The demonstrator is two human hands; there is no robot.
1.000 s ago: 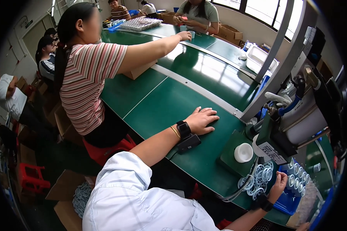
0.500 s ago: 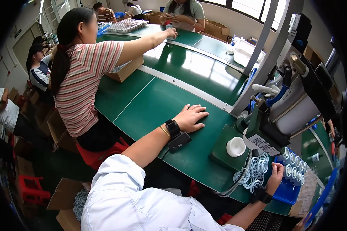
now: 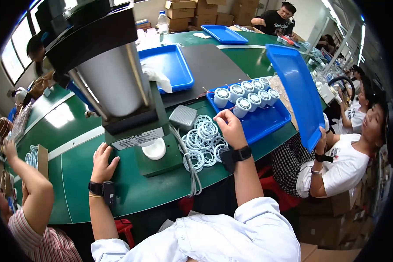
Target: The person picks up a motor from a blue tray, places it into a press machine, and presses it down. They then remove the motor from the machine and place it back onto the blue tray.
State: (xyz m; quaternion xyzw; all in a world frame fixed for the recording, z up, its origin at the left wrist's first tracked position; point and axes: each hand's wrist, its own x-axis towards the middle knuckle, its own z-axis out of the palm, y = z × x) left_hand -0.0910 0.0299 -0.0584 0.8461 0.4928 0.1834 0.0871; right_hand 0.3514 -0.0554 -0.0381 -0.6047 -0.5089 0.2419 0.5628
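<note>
Pale-blue rings are lying in a loose heap on the worktop, just beside our right hand. We are judging them light, stiff and probably slippery plastic, best taken by the outer rim. We are holding that hand between the heap and a blue tray, its fingers curling; we are not seeing clearly whether they are pinching anything. Our left hand is resting palm down, thumb spread, beside the press.
</note>
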